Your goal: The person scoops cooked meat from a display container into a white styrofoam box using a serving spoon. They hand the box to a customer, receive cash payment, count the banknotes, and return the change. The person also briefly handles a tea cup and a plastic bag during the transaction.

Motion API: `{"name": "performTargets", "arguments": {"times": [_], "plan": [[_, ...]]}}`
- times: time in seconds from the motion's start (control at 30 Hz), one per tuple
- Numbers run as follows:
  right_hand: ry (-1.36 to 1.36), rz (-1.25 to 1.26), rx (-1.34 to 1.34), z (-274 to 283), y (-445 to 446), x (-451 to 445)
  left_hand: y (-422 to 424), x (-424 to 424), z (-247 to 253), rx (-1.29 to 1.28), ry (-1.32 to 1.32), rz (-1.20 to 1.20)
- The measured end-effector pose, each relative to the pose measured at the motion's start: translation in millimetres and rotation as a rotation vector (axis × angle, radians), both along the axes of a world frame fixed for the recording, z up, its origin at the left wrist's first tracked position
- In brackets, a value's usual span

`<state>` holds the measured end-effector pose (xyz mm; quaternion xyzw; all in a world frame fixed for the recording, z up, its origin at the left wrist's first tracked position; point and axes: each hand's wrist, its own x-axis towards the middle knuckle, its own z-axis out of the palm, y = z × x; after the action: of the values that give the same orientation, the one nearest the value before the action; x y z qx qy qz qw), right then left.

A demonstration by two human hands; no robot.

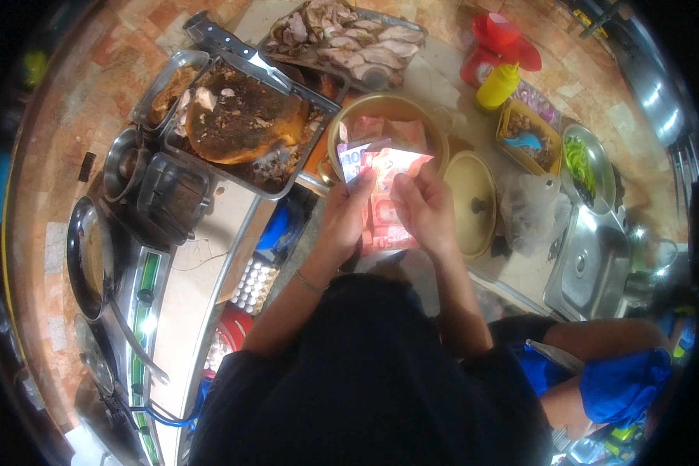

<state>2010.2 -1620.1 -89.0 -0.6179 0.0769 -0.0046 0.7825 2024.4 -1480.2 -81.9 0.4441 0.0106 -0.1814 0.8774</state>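
Note:
Both of my hands hold banknotes in front of my chest. Fingers of my left hand (346, 215) pinch a violet banknote (352, 160) together with the left edge of several red-orange banknotes (391, 204). On the other side, my right hand (426, 201) grips the red notes' right edge. Just beyond the notes is a round gold-coloured pot (437, 119), with more reddish notes (378, 128) inside it. Its round lid (470, 192), with a dark knob, lies to the right of my right hand.
On the left are a metal tray (276, 189) holding a browned piece of meat, a carving fork (239, 46), a frying pan (87, 256) and a gas stove (145, 291). Sliced meat (355, 41) lies beyond. At right are a yellow squeeze bottle (498, 86), a plastic bag (533, 212) and a seated person (606, 361).

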Motion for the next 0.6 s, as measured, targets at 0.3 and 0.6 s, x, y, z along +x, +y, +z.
{"name": "performTargets", "arguments": {"times": [0.3,0.6], "plan": [[-0.019,-0.073,-0.360,14,-13,10,21,8,-9,0.290,-0.095,0.185],[-0.391,0.040,-0.829,-11,-40,83,63,34,-5,0.155,-0.096,0.423]]}}
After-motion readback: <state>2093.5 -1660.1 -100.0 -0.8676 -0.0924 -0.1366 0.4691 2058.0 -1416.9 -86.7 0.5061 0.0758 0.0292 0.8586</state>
